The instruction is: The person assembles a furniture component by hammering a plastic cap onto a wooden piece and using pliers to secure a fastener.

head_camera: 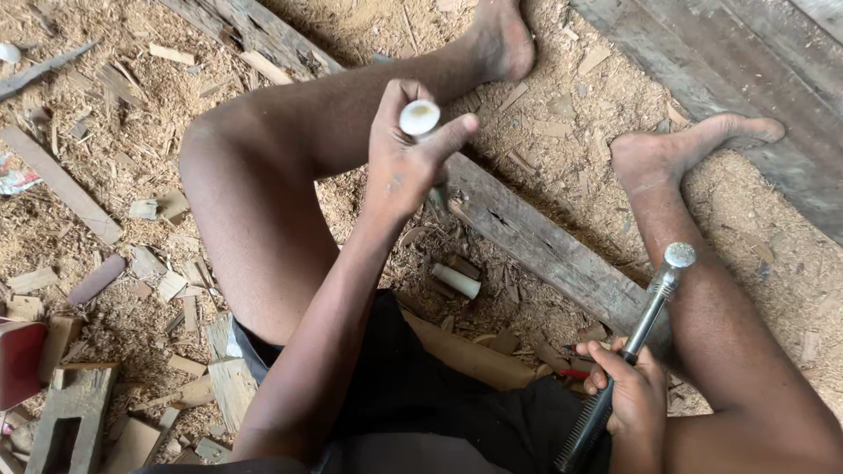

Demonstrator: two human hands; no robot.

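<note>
My left hand (406, 154) is raised over my bent left knee and grips a short white tube (420, 118), its open round end facing the camera. Lower right, my right hand (634, 397) holds a metal hammer (648, 307) by its black ribbed grip, the silver head pointing up beside my right leg. A long grey wooden plank (536, 241) lies diagonally on the ground between my legs. Another short pale cylinder (457, 281) rests on the sawdust below my left hand.
Sawdust and several wood offcuts (167, 281) cover the ground on the left. A hollow concrete block (70, 421) and a red object (19, 360) sit at lower left. Dark timber boards (746, 79) lie at upper right beyond my bare feet.
</note>
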